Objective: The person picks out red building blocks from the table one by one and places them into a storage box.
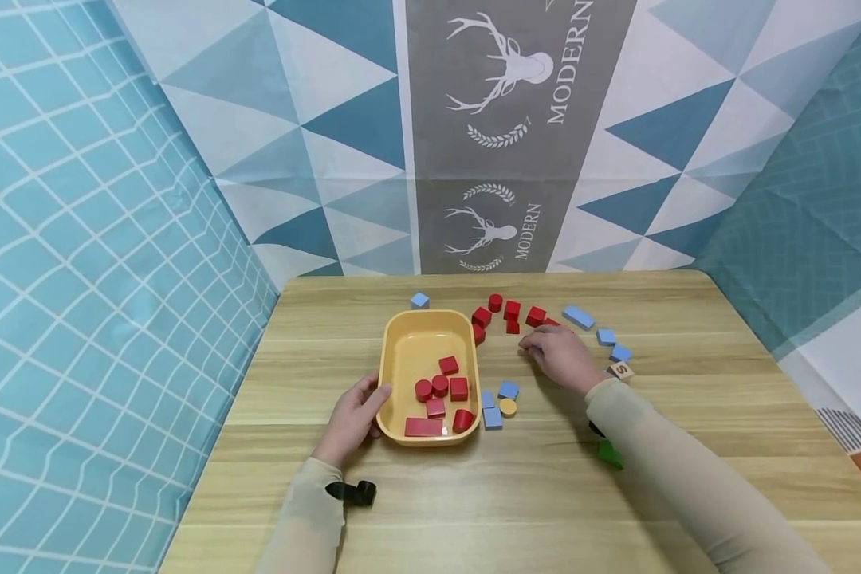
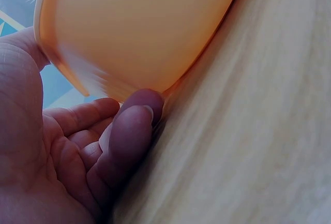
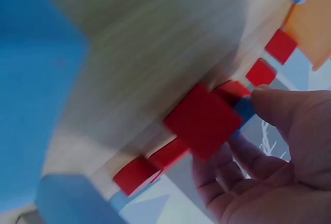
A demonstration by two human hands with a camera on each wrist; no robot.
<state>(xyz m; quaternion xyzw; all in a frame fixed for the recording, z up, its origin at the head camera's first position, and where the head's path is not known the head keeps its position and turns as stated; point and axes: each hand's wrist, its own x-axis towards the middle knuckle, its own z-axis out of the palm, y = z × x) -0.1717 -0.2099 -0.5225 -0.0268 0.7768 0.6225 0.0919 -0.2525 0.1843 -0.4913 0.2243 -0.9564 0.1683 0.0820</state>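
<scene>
Red blocks [image 1: 439, 393] already sit in your yellow tray [image 1: 402, 341]; more wait by the tabletop's far edge. Your left hand [image 1: 355, 416] holds the tray's rim, your right hand [image 1: 561, 355] pinches one red block [image 3: 202, 121].

Both arms reach forward in pale beige sleeves, palms down.

The left hand [image 1: 355, 417] lies close in, fingers loosely curled and the thumb stretched out to the right. The right hand [image 1: 561, 355] is extended farther forward, its fingers [image 3: 243, 151] curled under the palm, thumb pointing left.
</scene>
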